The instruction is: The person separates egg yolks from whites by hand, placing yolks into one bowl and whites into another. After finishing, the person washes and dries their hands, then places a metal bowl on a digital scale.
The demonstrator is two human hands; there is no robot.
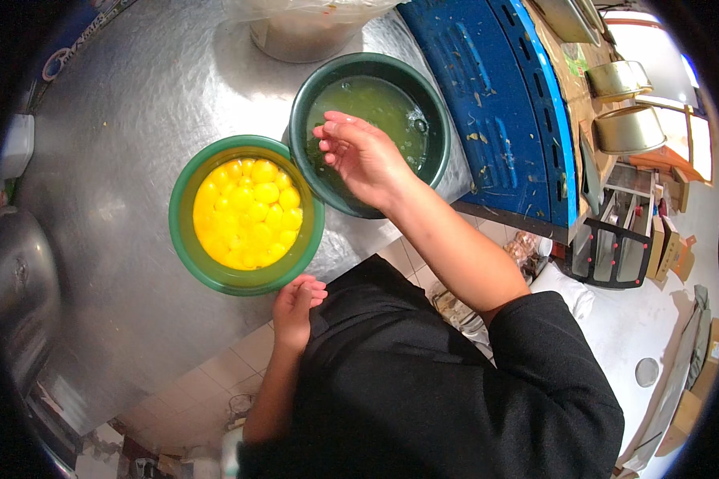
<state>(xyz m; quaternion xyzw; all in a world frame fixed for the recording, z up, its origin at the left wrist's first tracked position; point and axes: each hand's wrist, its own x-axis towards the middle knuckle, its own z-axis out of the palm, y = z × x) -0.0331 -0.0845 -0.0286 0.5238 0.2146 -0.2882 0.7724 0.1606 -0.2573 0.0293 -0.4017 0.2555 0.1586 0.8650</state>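
My right hand [365,158] hovers over a dark green plastic basin [437,149] of egg whites [389,99]. Its fingers are wet, loosely curled and a little apart, and no object shows in them. To the left stands a lighter green plastic basin [183,239] with many whole egg yolks [257,209] in it. The two basins' rims meet or overlap. My left hand [296,305] is at the near rim of the yolk basin, fingers slightly bent, with nothing visible in it. Whether it touches the rim I cannot tell.
Both basins stand on a stainless steel table [120,287]. A metal pot [305,39] under plastic film is behind them. A blue metal cabinet [485,108] borders the right side, with round cake tins [629,129] beyond. At far left is a shiny metal vessel [27,287].
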